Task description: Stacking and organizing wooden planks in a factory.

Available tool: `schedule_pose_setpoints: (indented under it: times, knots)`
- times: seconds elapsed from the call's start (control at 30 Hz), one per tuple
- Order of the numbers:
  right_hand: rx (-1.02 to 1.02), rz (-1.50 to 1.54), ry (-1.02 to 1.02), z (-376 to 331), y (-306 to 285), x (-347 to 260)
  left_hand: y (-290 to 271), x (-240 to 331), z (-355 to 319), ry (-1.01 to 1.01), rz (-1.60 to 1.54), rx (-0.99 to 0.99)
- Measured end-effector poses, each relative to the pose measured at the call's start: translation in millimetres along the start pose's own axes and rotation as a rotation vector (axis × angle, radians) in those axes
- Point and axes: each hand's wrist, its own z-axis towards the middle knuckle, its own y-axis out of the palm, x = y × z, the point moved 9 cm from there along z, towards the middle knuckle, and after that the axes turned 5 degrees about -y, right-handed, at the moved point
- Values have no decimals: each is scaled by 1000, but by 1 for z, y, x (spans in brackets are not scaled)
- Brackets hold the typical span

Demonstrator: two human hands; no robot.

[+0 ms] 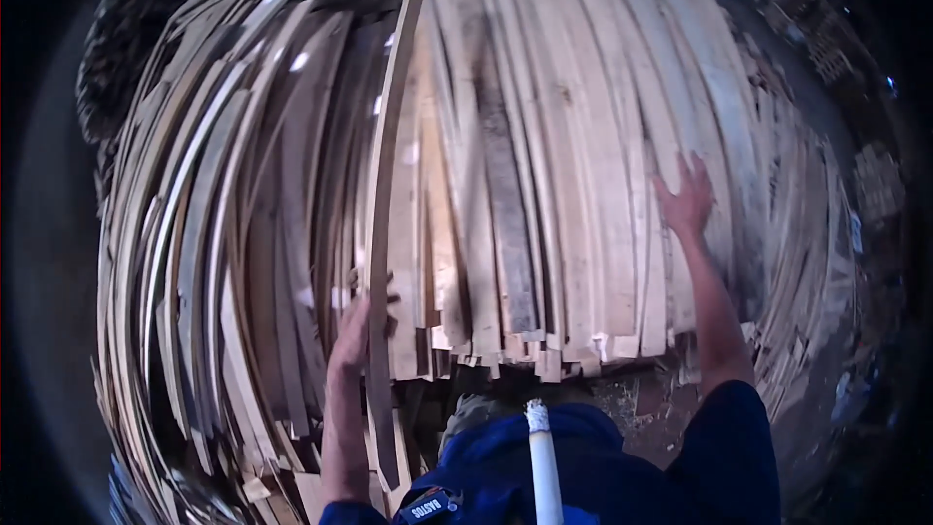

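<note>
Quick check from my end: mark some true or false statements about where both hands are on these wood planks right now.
1. The left hand grips a plank standing on edge. True.
2. The right hand holds a hammer. False: it lies flat and open on the stacked planks.
3. Both hands share one plank. False: they rest on different boards, far apart.
4. The person wears blue sleeves. True.
5. The planks are painted red. False: they are bare pale wood.
</note>
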Motion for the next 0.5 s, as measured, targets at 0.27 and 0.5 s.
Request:
schedule_pose_setpoints:
  times: [0.27,0.5]
  knots:
    - [-82,22,83,4,-6,0,128,157,177,206,177,54]
    - [-2,62,45,-2,-4,7,111,216,173,650,341,292]
